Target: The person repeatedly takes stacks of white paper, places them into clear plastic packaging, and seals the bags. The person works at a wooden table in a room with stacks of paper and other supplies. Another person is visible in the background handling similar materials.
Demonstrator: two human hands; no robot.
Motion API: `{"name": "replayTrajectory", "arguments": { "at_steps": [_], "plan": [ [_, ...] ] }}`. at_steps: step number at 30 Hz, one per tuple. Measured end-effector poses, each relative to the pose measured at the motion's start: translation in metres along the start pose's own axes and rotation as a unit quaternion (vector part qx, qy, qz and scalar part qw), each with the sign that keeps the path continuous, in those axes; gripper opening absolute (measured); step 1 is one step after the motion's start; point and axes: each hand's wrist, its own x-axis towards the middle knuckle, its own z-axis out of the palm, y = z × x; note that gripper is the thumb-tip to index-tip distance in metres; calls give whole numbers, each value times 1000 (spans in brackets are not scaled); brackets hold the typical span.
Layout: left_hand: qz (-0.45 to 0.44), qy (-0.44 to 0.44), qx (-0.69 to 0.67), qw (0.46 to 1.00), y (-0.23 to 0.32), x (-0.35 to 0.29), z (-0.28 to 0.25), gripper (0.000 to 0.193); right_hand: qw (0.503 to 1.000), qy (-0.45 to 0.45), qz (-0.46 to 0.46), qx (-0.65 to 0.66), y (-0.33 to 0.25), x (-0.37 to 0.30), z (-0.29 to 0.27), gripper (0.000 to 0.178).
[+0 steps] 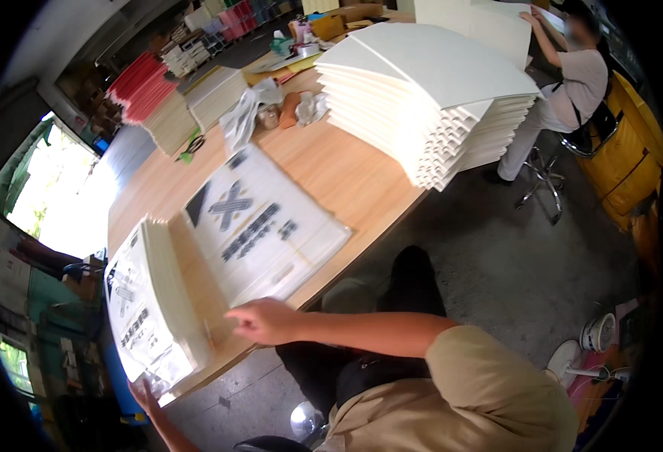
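At the near left edge of the table, my left hand rests by the lower corner of a thick stack of white sheets in clear printed plastic. Its visible fingers look apart, though some are hidden by the stack. My right hand hovers over the table edge, to the right of that stack, index finger stretched and the others partly curled. I see nothing between its fingers. Just beyond it lies a pile of flat, clear plastic bags with dark print.
A tall stack of white folded boards stands at the table's right. Scissors, crumpled plastic and red-topped paper stacks lie farther back. A co-worker sits at the far right beside a yellow container.
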Motion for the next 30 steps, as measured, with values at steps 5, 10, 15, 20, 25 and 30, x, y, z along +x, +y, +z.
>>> {"name": "replayTrajectory", "arguments": {
  "at_steps": [5,10,15,20,25,30],
  "plan": [
    [268,301,366,839,165,-68,72,47,932,272,-26,-239,26,-117,-139,16],
    [295,-134,41,945,317,-201,266,43,880,199,-75,-426,58,-122,-164,29],
    [381,-263,142,875,365,-215,376,38,895,115,-62,-427,84,-116,-141,38],
    [408,-249,146,866,352,-202,391,23,903,109,-35,-414,97,-116,-138,44],
    [422,-247,155,859,354,-198,391,12,912,111,-22,-394,97,-117,-140,48],
    [366,-287,141,874,359,-188,394,8,917,105,-23,-384,95,-117,-142,50]
  ]
}}
